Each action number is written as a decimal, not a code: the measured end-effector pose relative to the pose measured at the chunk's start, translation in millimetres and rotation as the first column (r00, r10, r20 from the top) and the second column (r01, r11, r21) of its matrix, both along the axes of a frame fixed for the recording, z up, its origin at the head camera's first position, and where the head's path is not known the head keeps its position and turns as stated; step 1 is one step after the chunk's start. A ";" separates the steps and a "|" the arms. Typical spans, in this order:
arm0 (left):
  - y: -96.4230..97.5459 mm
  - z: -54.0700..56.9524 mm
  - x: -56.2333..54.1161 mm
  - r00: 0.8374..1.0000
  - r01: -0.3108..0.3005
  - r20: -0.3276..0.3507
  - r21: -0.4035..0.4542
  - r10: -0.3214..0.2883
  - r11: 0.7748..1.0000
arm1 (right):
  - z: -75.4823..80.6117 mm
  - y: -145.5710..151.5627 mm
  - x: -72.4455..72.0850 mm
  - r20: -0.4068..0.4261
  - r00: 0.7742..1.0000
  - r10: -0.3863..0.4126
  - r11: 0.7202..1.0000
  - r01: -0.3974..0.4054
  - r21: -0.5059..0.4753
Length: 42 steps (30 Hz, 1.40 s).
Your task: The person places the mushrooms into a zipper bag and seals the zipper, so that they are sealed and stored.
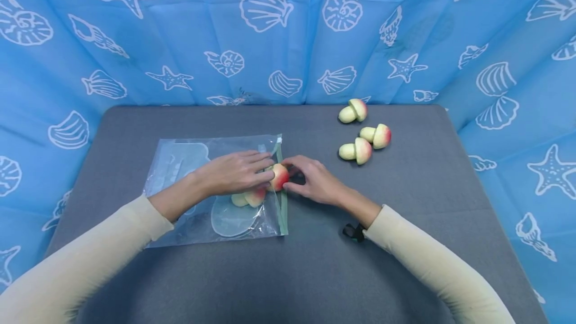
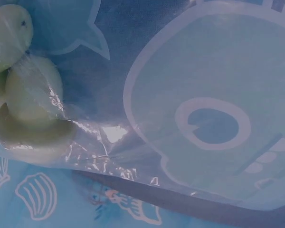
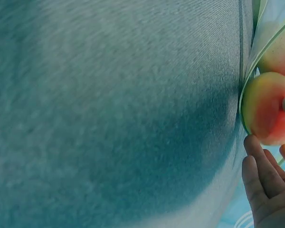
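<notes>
A clear plastic zip bag [image 1: 186,231] with pale printed shapes and a green strip at its mouth lies flat on the left of the table. My left hand [image 1: 234,173] lies over it, palm down, holding the film near the mouth. In the mouth sits a toy mushroom [image 1: 281,177]; its red cap [image 3: 262,109] shows in the right wrist view. My right hand [image 1: 317,182] pinches that cap between thumb and fingers. Another mushroom [image 1: 249,198] lies inside the bag. Through the film, the left wrist view shows pale mushrooms [image 2: 35,90] close together; my left fingers are outside that view.
Three more mushrooms, one near the back edge [image 1: 353,111], one at the right [image 1: 377,136] and one nearer [image 1: 356,151], lie at the back right. The dark grey table [image 1: 405,204] is backed by a blue shell-print curtain [image 1: 288,54].
</notes>
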<state>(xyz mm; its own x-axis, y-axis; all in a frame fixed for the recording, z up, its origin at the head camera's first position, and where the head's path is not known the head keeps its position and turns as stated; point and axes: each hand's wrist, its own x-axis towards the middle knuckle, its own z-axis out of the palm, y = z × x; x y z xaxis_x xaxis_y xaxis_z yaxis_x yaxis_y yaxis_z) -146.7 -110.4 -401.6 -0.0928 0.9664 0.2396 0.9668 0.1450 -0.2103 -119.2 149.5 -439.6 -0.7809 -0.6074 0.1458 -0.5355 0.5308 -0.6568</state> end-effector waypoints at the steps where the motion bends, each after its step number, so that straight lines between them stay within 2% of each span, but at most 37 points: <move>1: -0.1 -0.1 0.1 1.000 -0.001 0.000 -0.001 0.001 1.000 | 0.0 -1.1 -0.3 -0.003 1.000 -0.008 1.000 0.008 -0.003; 10: -1.2 0.9 0.9 0.999 -0.011 0.041 -0.002 0.011 1.000 | 0.9 -12.6 -1.0 -0.051 0.998 -0.046 0.999 0.046 -0.011; 20: -2.7 0.1 1.2 0.998 -0.005 0.059 -0.008 0.005 1.000 | -2.8 -20.4 -1.5 -0.001 0.995 -0.100 0.995 0.100 -0.001; 26: -1.4 -2.3 0.1 0.998 0.011 0.062 0.020 -0.012 1.000 | -2.5 -24.3 -2.1 0.042 0.993 -0.109 0.994 0.109 0.002; 32: -1.6 -2.0 0.3 0.996 0.000 0.092 0.021 -0.002 1.000 | -1.7 -27.1 -4.8 0.062 0.992 -0.111 0.994 0.110 0.008; 42: -0.4 -0.6 -0.4 0.995 0.005 0.099 0.059 -0.011 0.998 | -4.8 -31.0 -7.7 0.038 0.995 -0.092 0.996 0.092 0.021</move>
<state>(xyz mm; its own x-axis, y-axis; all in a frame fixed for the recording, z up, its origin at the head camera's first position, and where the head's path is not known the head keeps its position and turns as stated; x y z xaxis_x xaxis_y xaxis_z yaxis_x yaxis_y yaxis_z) -147.1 -110.8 -402.2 -0.1114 0.9519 0.2855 0.9836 0.1467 -0.1051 -126.9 118.4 -444.5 -0.8385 -0.5351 0.1030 -0.4578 0.5892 -0.6658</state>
